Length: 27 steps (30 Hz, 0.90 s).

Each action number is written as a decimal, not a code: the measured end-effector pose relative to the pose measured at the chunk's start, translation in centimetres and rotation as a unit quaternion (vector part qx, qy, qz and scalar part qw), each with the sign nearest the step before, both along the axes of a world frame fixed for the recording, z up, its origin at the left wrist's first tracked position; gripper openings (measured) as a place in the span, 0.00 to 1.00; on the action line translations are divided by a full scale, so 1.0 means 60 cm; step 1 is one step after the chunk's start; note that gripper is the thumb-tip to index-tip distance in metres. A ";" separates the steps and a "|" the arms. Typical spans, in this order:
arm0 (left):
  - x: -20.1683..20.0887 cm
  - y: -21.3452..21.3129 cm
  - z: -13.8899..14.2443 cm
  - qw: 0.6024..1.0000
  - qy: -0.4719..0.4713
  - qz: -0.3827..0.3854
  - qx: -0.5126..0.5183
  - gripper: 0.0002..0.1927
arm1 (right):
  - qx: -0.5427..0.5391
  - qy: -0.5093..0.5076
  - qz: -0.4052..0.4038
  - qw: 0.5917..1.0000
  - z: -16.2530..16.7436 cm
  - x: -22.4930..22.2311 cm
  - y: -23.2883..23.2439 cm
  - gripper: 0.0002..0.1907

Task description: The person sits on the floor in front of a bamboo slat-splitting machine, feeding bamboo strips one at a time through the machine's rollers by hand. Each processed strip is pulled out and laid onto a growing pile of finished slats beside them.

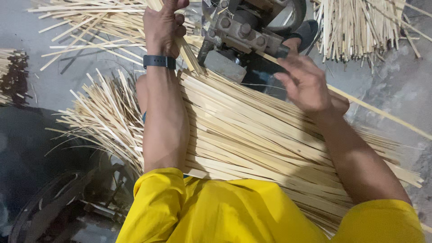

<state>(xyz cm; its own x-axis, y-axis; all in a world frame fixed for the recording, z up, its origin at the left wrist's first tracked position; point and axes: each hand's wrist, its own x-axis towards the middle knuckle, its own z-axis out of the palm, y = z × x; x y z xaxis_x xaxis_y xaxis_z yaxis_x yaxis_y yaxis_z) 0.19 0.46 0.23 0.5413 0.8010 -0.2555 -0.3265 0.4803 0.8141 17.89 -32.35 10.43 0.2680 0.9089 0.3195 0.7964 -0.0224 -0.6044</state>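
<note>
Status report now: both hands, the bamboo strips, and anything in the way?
Left hand shut on a few bamboo strips beside the metal machine. Right hand open, on one long strip. Big strip bundle across the lap, nothing blocking.

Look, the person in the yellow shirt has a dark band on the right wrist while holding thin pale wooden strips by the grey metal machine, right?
Not quite. The head view shows the dark wrist band on the left wrist, above the left hand gripping thin pale wooden strips beside the grey metal machine. The right hand has a bare wrist.
</note>
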 end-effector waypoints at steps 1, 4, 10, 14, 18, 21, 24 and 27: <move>-0.001 0.000 -0.001 1.000 0.004 0.003 0.004 0.18 | 0.020 -0.099 -0.002 0.995 0.006 -0.009 0.006 0.14; -0.001 0.001 -0.005 1.000 0.013 0.011 0.013 0.17 | 0.009 -0.214 0.032 0.976 0.020 -0.022 -0.003 0.12; 0.004 -0.003 -0.001 0.999 0.010 0.006 0.034 0.16 | -0.183 0.060 0.034 0.981 -0.006 -0.026 -0.046 0.08; 0.001 -0.014 0.020 0.998 0.008 -0.016 0.053 0.18 | -0.251 0.087 -0.016 0.964 -0.020 -0.030 -0.057 0.06; 0.003 -0.023 0.042 0.995 0.024 -0.044 0.083 0.20 | -0.154 -0.073 0.030 0.985 -0.012 -0.038 -0.063 0.03; 0.004 -0.025 0.051 0.995 0.024 -0.037 0.091 0.21 | -0.154 -0.102 0.024 0.983 -0.003 -0.036 -0.076 0.07; 0.001 -0.025 0.053 0.997 0.008 -0.038 0.066 0.20 | -0.308 0.078 -0.022 0.948 0.009 -0.006 -0.107 0.05; 0.003 -0.022 0.049 0.997 0.033 -0.031 0.067 0.19 | -0.138 0.073 -0.037 0.987 0.011 0.042 -0.144 0.05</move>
<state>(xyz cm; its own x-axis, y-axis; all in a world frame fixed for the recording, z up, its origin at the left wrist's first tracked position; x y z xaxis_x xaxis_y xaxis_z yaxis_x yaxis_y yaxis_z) 0.39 -0.83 3.17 0.5771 0.7956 -0.1842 -0.2433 0.3829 0.8912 20.39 -41.01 11.12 0.3626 0.9318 0.0164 0.6914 -0.2572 -0.6751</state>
